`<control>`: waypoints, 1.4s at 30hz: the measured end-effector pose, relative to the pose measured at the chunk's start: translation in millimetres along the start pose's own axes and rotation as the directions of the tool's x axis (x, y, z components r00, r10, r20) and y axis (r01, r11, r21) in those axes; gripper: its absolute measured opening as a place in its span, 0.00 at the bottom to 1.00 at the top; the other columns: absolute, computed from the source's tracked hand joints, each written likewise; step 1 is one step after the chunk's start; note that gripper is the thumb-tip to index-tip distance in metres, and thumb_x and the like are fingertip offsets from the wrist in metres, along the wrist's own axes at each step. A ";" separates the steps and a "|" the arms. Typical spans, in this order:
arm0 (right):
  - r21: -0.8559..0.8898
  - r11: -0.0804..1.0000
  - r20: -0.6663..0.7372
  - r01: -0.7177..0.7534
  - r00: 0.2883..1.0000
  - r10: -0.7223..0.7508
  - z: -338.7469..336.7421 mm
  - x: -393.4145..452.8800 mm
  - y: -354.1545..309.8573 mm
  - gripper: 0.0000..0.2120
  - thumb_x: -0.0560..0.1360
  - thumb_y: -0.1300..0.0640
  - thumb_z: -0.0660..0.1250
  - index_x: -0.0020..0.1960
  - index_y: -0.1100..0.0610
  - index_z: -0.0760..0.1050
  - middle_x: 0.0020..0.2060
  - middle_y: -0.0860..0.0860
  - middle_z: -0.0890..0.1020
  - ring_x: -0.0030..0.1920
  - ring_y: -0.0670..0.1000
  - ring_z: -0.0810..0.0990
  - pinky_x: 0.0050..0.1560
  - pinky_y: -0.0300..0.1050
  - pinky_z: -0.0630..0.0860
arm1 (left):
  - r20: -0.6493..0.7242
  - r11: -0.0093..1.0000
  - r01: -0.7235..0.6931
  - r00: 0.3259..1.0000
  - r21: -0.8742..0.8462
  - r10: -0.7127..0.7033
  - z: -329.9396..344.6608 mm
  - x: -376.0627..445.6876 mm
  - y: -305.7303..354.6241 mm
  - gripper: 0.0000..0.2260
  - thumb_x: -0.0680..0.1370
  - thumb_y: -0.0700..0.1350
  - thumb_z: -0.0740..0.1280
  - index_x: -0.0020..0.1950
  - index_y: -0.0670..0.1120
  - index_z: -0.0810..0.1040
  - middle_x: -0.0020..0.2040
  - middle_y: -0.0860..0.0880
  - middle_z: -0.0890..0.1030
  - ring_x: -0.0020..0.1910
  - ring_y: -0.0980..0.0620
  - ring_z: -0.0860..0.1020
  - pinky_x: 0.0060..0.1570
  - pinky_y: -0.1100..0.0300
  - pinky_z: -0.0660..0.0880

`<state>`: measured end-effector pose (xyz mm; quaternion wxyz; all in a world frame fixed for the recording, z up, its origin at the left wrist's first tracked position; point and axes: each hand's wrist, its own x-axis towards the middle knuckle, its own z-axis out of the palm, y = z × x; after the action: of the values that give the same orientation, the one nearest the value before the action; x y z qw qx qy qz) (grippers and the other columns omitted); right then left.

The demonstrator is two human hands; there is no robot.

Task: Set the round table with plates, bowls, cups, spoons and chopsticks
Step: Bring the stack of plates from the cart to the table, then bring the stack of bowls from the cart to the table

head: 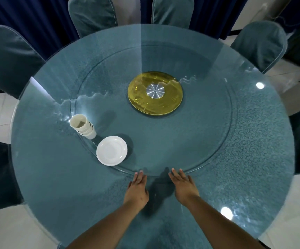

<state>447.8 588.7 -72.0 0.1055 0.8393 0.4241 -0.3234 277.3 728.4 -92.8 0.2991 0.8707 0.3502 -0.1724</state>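
A round table [253, 141] with a glass top over teal cloth fills the view. On its glass turntable [181, 150] a white plate stack [111, 150] sits at the near left, and a leaning stack of white cups [83, 125] stands just behind it. My left hand [138, 188] and my right hand [182, 186] stretch forward with straight fingers. Their fingertips reach the near rim of the turntable, and neither hand holds anything.
A yellow disc with a metal hub [155, 93] marks the turntable's centre. Teal-covered chairs [258, 44] ring the table, with dark blue curtains behind them. White tiled floor shows at both sides.
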 end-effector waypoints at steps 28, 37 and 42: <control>0.704 0.667 -0.265 -0.243 0.782 0.564 52.2 -259.8 102.1 0.22 0.80 0.59 0.52 0.71 0.46 0.70 0.66 0.52 0.77 0.64 0.56 0.76 0.62 0.48 0.74 | 0.054 0.861 -0.480 0.876 0.167 0.478 57.8 -115.8 182.2 0.26 0.78 0.40 0.58 0.77 0.45 0.64 0.79 0.48 0.60 0.78 0.51 0.56 0.76 0.57 0.54; 0.916 0.340 -0.243 -0.213 0.379 0.893 148.5 -467.4 161.2 0.12 0.79 0.54 0.59 0.59 0.46 0.77 0.54 0.51 0.83 0.51 0.55 0.81 0.51 0.46 0.78 | 0.185 0.594 -0.804 0.586 0.013 0.789 147.2 -258.0 345.7 0.19 0.77 0.37 0.62 0.68 0.43 0.76 0.67 0.46 0.77 0.66 0.48 0.75 0.68 0.62 0.66; 0.974 0.160 -0.129 -0.161 0.189 0.973 199.5 -546.5 165.2 0.12 0.78 0.54 0.58 0.57 0.47 0.78 0.50 0.49 0.84 0.48 0.50 0.82 0.51 0.46 0.79 | 0.301 0.437 -0.897 0.401 -0.062 0.865 197.0 -321.0 397.0 0.18 0.78 0.41 0.61 0.68 0.48 0.76 0.66 0.49 0.77 0.64 0.49 0.75 0.67 0.59 0.68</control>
<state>250.6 44.7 104.2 -0.3593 0.9059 -0.2229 0.0250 319.3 210.8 79.6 0.3439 0.9033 -0.2200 -0.1320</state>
